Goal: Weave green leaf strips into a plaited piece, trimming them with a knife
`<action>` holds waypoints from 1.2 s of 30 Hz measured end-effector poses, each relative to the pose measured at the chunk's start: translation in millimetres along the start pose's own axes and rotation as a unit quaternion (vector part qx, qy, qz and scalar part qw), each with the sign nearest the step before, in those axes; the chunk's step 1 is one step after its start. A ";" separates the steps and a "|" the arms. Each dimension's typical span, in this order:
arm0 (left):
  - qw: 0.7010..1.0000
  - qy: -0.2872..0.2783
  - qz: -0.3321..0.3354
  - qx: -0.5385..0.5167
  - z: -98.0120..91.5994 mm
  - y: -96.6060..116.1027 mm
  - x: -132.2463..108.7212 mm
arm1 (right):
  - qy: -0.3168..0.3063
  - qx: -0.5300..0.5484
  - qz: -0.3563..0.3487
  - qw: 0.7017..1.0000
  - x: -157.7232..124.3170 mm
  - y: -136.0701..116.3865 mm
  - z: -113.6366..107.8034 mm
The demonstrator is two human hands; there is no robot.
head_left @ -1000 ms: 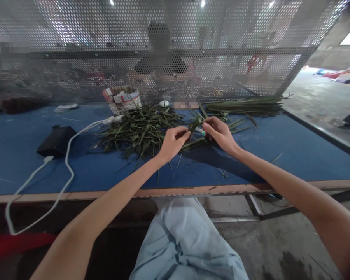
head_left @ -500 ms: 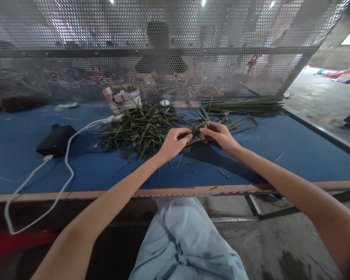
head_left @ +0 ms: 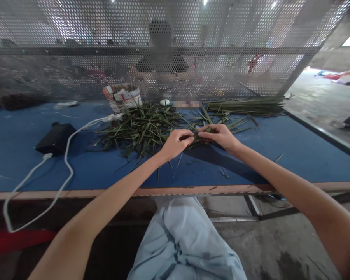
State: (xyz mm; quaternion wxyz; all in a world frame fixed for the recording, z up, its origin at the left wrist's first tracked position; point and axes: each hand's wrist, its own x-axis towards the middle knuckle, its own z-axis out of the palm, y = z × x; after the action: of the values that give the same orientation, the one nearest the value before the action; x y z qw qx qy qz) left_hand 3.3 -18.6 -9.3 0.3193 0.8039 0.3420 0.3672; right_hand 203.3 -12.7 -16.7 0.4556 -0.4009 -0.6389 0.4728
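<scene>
Both hands meet over the front of the blue table (head_left: 169, 175), just right of a heap of cut green leaf strips (head_left: 142, 124). My left hand (head_left: 177, 143) is closed in a pinch on a green leaf strip (head_left: 196, 135). My right hand (head_left: 220, 137) pinches the same small bit of leaf from the other side, its fingertips almost touching the left ones. Fingers partly hide the strip, so its full shape cannot be made out. More loose strips lie beneath and behind the hands.
A bundle of long leaves (head_left: 247, 105) lies at the back right. Behind the heap stands a paper-covered basket (head_left: 124, 96); a small white oval thing (head_left: 165, 102) is nearby. At left, a black box (head_left: 56, 139) has a white cable (head_left: 68, 165) hanging over the edge. Perforated metal screen (head_left: 221, 74) behind.
My right hand has tilted and shifted slightly down and left, and its fingers have closed further over the leaf strip. My left hand has barely moved.
</scene>
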 end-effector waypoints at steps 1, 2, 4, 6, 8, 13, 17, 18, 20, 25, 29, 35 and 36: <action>1.000 0.000 -0.002 -0.003 0.0 -0.3 0.1 | -0.003 -0.004 -0.002 1.000 0.0 -0.4 -0.3; 1.000 0.001 -0.004 -0.006 0.0 -0.6 0.2 | -0.004 -0.007 -0.003 1.000 0.0 -0.6 -0.6; 1.000 0.002 -0.006 -0.009 0.2 -0.8 0.4 | -0.005 -0.014 -0.005 1.000 0.4 -0.8 -0.9; 1.000 -0.001 -0.006 -0.009 0.4 -0.2 0.6 | -0.003 -0.024 -0.006 1.000 0.9 -0.6 -0.8; 1.000 -0.005 -0.002 -0.007 0.5 0.6 0.5 | -0.003 -0.036 -0.011 0.999 1.5 -0.3 -0.5; 1.000 0.001 0.005 -0.014 1.8 -2.3 -0.4 | 0.011 -0.042 -0.028 0.999 2.2 1.2 0.3; 0.999 0.026 -0.008 -0.042 3.2 -8.6 -0.9 | 0.029 -0.037 -0.027 0.998 2.5 2.3 -0.7; 0.999 0.024 -0.009 -0.045 3.1 -9.5 -0.9 | 0.030 -0.038 -0.025 0.999 2.5 2.5 -1.1; 0.999 0.010 -0.010 -0.049 2.4 -9.7 -0.5 | 0.023 -0.043 -0.020 0.999 2.2 2.5 -1.8; 0.998 -0.021 -0.023 -0.060 -0.1 -4.7 0.6 | 0.016 -0.054 -0.017 0.998 1.7 1.4 -1.1; 0.998 -0.014 -0.024 -0.052 0.3 -2.5 -0.1 | 0.027 -0.055 -0.020 0.998 2.0 0.9 0.6; 0.999 0.000 -0.006 -0.054 1.4 -2.9 -0.2 | 0.004 -0.054 -0.015 0.998 -1.0 1.2 2.7; 0.999 0.006 -0.009 -0.052 1.2 -2.8 0.1 | 0.000 -0.046 -0.015 0.999 -1.7 1.2 3.2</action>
State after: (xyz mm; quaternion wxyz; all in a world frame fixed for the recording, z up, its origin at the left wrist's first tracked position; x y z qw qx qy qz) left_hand 3.4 -17.2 -12.1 0.3615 0.7812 0.3314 0.3863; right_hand 200.8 -14.8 -18.6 0.4432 -0.4118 -0.6662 0.4361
